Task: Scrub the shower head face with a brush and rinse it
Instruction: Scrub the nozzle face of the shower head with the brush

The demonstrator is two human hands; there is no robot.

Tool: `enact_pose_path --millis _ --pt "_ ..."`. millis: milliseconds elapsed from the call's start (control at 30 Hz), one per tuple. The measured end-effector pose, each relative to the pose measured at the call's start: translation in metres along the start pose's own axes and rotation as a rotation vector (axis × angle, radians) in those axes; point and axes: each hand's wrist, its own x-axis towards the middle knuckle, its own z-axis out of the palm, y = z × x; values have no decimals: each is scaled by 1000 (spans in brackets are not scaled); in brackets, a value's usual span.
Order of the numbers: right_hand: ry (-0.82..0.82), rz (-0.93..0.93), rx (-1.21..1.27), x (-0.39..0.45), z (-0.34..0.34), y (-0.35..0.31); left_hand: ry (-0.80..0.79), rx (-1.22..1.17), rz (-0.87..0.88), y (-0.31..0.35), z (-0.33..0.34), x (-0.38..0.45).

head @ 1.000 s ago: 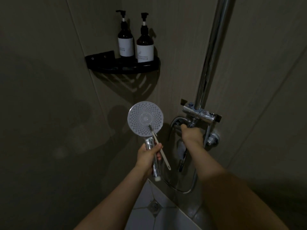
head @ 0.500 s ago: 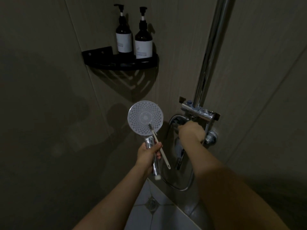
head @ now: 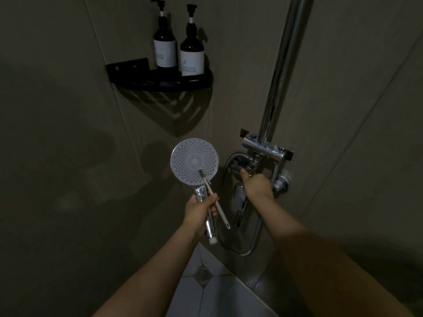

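Observation:
A round shower head (head: 192, 160) with a dotted grey face points toward me, held upright by its chrome handle. My left hand (head: 199, 210) grips that handle together with a thin white toothbrush (head: 216, 202), whose bristle end lies against the lower right of the face. My right hand (head: 256, 185) reaches to the chrome tap valve (head: 242, 165) on the wall, and its fingers rest on the lever. How the fingers curl there is hidden by the back of the hand. No water is visible.
A chrome riser pipe (head: 281, 67) runs up from the mixer bar (head: 263, 146). The hose (head: 251, 243) loops below the valve. A black corner shelf (head: 160, 82) holds two dark pump bottles (head: 178, 49). The floor drain (head: 202, 272) lies between my forearms.
My right hand has slid slightly lower and to the left on the tap lever. The view has tilted down a little. The shower head and brush stay put in my left hand.

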Motion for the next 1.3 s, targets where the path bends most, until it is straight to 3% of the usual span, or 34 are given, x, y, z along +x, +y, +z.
enact_pose_path --millis 467,633,1300 --pt "-213 -35 181 -16 49 65 15 -94 -104 -86 -27 -10" --pt "-132 79 418 -6 74 64 23 -109 -128 -103 -39 -5" --pt "-129 22 478 -3 79 72 43 -95 -233 -135 -29 -7"
